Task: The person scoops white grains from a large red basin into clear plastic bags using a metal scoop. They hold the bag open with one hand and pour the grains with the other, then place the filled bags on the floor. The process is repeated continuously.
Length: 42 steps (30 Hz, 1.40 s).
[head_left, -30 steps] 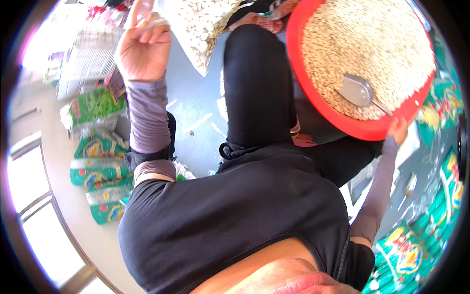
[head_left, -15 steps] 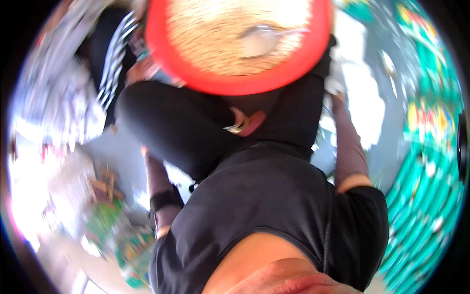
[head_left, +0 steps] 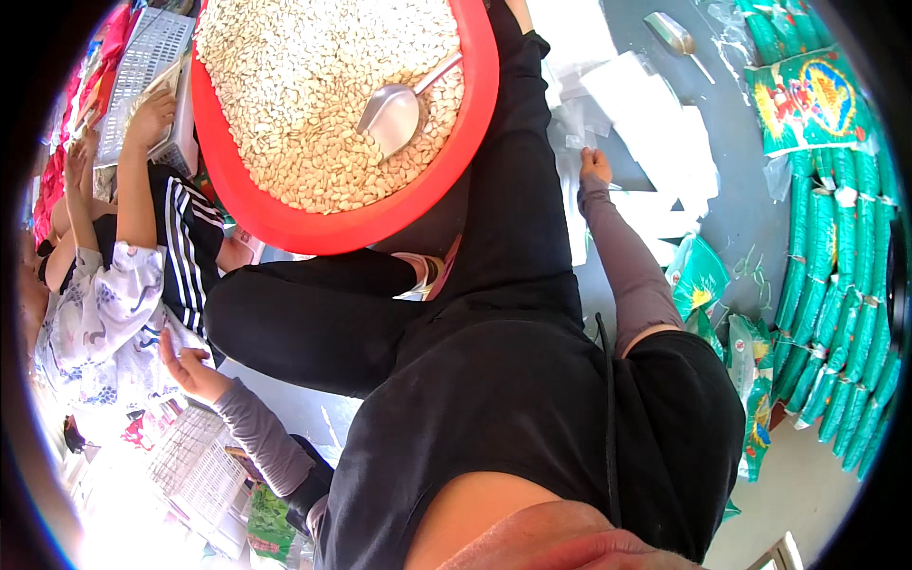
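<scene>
My left hand (head_left: 193,370) is held out at the left with its fingers apart and nothing in it, close to another person's patterned white sleeve. On the right, my right hand (head_left: 596,167) has its fingers closed at the edge of some clear plastic (head_left: 576,131); whether they grip it is too small to tell. White sheets or flat bags (head_left: 646,109) lie spread beside that hand. Ahead of my crossed legs stands a red tub (head_left: 328,234) full of pale flat seeds (head_left: 304,85). A metal scoop (head_left: 391,116) rests on the seeds, its handle toward the right rim.
A person (head_left: 104,304) sits at the left, hands near a white basket (head_left: 152,57). Stacked green packages (head_left: 826,275) line the right side. Another metal scoop (head_left: 673,34) lies on the grey floor (head_left: 632,28). Loose green bags (head_left: 698,275) lie near my right elbow.
The view has turned and steadied, so the tub now appears farther left. My left hand has come up and out to the left. My right hand, blurred earlier, now shows clearly by the plastic.
</scene>
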Motion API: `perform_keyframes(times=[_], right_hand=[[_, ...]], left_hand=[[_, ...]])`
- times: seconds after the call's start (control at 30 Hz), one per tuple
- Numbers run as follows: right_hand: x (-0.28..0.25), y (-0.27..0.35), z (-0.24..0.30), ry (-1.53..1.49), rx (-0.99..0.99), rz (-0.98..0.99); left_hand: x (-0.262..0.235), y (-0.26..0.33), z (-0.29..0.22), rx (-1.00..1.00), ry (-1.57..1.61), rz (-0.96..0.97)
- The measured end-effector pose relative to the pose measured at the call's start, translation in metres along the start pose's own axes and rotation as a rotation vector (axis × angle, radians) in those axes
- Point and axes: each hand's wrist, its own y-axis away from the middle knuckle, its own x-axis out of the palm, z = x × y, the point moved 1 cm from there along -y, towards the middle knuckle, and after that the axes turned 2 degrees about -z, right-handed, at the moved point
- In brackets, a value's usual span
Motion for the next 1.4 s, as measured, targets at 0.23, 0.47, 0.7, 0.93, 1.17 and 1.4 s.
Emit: perform_keyframes(times=[0.23,0.47,0.7,0.93,1.17,1.4], right_hand=[[-0.066,0.043,0.160,-0.188,-0.706,-0.054],[-0.098,0.150,0.307,-0.173,-1.839,0.400],[-0.100,0.177,0.285,0.089,-1.986,0.597],[-0.087,0.206,0.253,0.073,-1.684,1.018],[-0.043,0.216,0.273,-0.486,-0.213,1.378],[0.001,0.156,0.295,0.060,-0.258,1.536]], left_hand=[[0.104,0.041,-0.122,0.185,0.276,0.473],[0.209,0.074,-0.129,-0.152,0.745,1.348],[0.227,0.089,-0.083,-0.341,0.243,1.537],[0.216,0.095,-0.062,-0.230,0.350,1.285],[0.205,0.113,-0.075,0.107,0.360,1.265],[0.183,0.049,-0.065,-0.053,0.050,0.888]])
